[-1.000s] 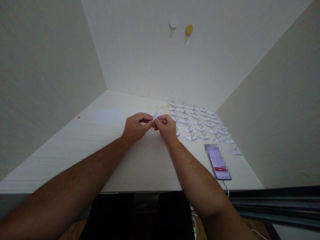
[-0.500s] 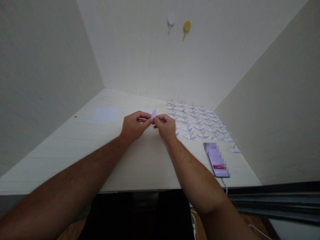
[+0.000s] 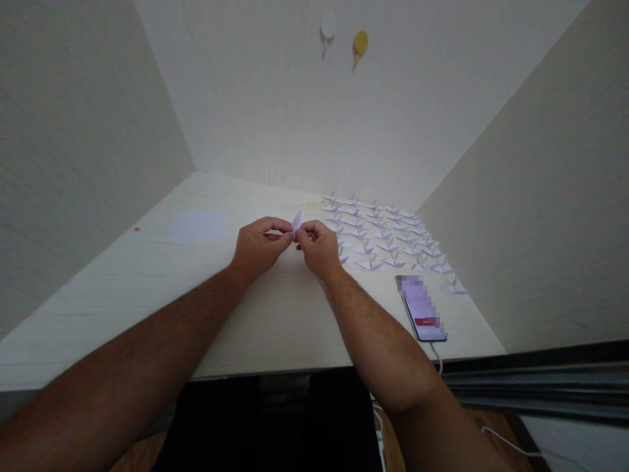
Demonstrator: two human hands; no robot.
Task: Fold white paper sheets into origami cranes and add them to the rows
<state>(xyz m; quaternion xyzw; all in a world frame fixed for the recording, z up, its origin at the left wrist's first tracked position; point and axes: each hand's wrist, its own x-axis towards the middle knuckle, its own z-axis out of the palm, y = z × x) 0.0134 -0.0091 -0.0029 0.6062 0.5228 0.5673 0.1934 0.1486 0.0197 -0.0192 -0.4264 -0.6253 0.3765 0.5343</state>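
Observation:
A small piece of folded white paper (image 3: 298, 221) stands up between my two hands, above the pale table (image 3: 275, 321). My left hand (image 3: 261, 248) pinches it from the left with thumb and forefinger. From the right, my right hand (image 3: 318, 248) grips its lower part, fingertips close to those of the left. The fingers hide the paper's lower end, so its full shape cannot be made out. Just right of my right hand, several white paper cranes (image 3: 363, 231) stand in rows.
Flat white paper (image 3: 200, 226) lies to the left, with a small orange speck (image 3: 137, 229) beyond it. A phone (image 3: 421, 308) with a white cable (image 3: 437, 359) rests near the front right edge. Walls enclose the table; a white hook (image 3: 327, 27) and a yellow hook (image 3: 360, 43) hang at the back.
The view has shifted slightly, so everything sits a little further left and mostly higher. Both hands still pinch the folded paper, which now looks more upright and narrower.

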